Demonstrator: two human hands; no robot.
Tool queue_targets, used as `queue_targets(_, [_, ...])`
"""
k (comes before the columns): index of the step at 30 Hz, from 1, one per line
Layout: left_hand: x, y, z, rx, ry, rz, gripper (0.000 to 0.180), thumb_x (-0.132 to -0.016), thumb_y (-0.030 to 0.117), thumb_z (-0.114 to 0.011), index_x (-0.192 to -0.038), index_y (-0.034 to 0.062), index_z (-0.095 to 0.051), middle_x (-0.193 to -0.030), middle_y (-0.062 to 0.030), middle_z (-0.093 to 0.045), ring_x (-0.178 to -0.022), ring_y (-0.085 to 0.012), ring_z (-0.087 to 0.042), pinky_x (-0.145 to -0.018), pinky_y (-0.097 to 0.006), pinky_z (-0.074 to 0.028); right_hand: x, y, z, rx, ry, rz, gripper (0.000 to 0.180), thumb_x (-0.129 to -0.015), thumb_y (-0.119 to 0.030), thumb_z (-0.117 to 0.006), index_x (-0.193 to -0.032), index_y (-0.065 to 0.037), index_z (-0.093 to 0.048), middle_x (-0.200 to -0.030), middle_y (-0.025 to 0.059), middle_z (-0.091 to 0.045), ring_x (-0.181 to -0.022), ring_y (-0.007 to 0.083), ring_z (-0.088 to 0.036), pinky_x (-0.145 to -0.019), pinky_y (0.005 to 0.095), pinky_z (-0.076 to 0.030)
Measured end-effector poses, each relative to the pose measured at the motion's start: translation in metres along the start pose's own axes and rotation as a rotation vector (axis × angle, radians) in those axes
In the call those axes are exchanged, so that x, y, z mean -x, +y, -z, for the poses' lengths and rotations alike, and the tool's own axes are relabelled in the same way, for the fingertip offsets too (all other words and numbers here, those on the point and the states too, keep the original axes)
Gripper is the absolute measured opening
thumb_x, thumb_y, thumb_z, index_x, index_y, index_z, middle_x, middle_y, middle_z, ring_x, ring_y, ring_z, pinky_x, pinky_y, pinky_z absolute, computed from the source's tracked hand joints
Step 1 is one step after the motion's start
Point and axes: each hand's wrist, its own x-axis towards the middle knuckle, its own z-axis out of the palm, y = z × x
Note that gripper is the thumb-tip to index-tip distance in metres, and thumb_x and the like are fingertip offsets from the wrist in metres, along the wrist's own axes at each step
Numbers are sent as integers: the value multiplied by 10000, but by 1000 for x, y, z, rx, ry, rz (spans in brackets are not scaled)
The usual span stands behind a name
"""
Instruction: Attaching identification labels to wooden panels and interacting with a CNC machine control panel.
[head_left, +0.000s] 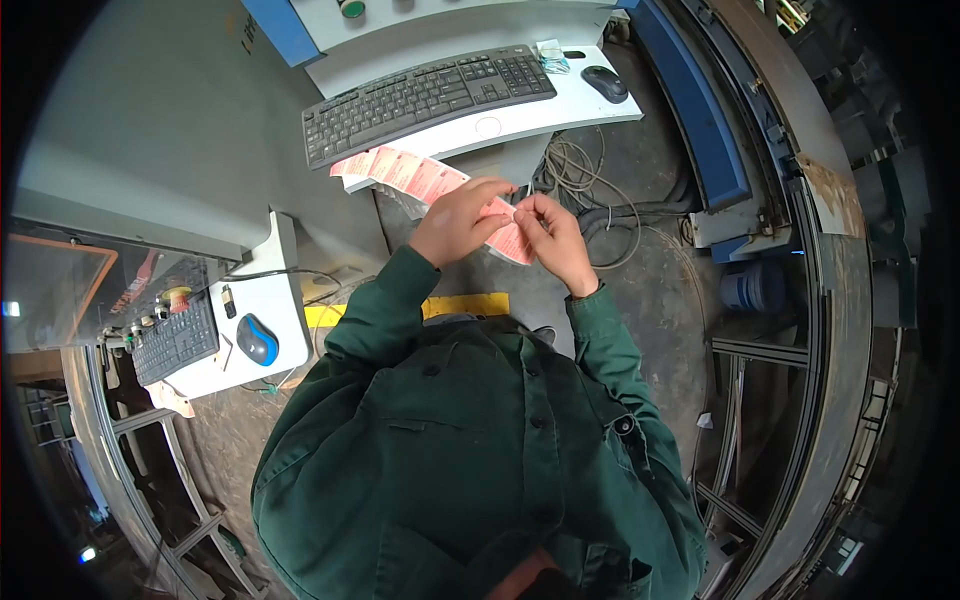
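Note:
A long strip of pink-and-white printed labels (425, 178) runs from the front edge of the white keyboard shelf down to my hands. My left hand (462, 220) is closed on the strip, thumb on top. Beside it, my right hand (553, 238) pinches the strip's edge between thumb and fingertips. The fingertips of both hands nearly meet, and the strip's near end hangs just below them. Part of the strip is hidden under my left hand.
On the white shelf (500, 122) ahead lie a black keyboard (430, 98), a black mouse (605, 84) and a small clear packet (552, 57). To the left, another shelf bears a keyboard (175, 340) and blue mouse (257, 340). Coiled cables (590, 185) lie on the floor; metal framing (815, 330) stands right.

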Motion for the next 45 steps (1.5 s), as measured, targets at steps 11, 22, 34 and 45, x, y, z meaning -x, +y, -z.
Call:
queue_targets(11, [-1, -27, -4, -201, -120, -82, 147, -771, 117, -713, -754, 34, -593, -672, -78, -497, -582, -219, -528, -517, -331, -401, -1, 22, -14, 143, 151, 134, 71, -796, -92, -602, -800, -28, -631, -733, 124, -615, -637, 241, -596, -587, 339, -457])
queue_targets(22, [-13, -16, 9, 218, 113, 210, 31, -837, -40, -636, -849, -37, -607, -855, -56, -585, -647, -98, -594, -582, -211, -477, -13, 151, 9, -87, 618, -169, 139, -862, -144, -597, -823, -11, -606, -715, 31, -596, -675, 101, -523, -615, 276, -448])
queue_targets(34, [-50, -8, -38, 160, 173, 274, 396, -825, 15, -669, -1197, 7, -534, -1089, -86, -586, -633, -51, -541, -588, -186, -459, 182, 309, 83, -518, 1123, -450, 130, -908, -132, -571, -840, -23, -589, -710, 5, -578, -620, 101, -497, -567, 283, -443])
queue_targets(45, [-65, 53, -291, 246, -729, 96, 550, -759, 173, -772, -1237, 60, -524, -1174, -81, -564, -929, -150, -579, -799, -281, -471, 216, 163, 218, -801, 1225, -204, 130, -935, -178, -567, -883, -61, -589, -778, -6, -579, -676, 97, -530, -600, 264, -466])
